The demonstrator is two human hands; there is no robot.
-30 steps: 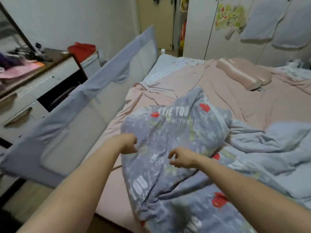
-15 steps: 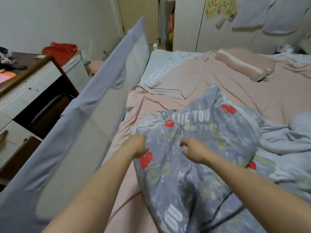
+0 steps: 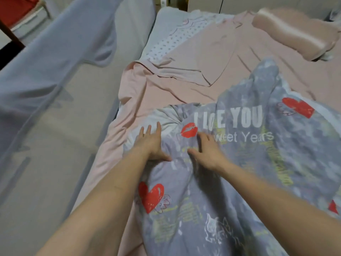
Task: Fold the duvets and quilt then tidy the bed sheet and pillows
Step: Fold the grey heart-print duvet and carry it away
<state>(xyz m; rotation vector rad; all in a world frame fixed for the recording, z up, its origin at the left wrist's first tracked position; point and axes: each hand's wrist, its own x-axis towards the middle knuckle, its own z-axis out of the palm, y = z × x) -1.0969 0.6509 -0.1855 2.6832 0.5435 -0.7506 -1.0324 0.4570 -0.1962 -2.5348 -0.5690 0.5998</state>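
Duvet (grey print, red hearts, "I LOVE YOU" lettering) lies bunched over the 3 to 6 o'clock part of the bed, its near-left end under our hands. Left hand lies flat on it, fingers straight and a little spread, pressing the fabric down. Right hand is just beside it at 3 o'clock, fingers loosely bent on the cloth; we can't tell if it pinches a fold or only rests there.

Handling, as we judge it: soft, puffy, limp, with no stiffness, so it will sag and trap air. It looks light for its bulk and not slippery. Nothing fragile. Best hold is at a hem or corner, not mid-panel; the pale bunched edge just past the left fingertips at 12 o'clock looks like the nearest seam to take.

Edges and room: the grey bed rail runs along 9 to 11 o'clock, close to the mattress edge, so no swing room that way. The pink bed sheet, rumpled with a flap turned back, gives open bed from 11 to 1 o'clock. A pink pillow sits at 1 to 2 o'clock, well apart from our hands. We'd spread the duvet toward 12 o'clock.
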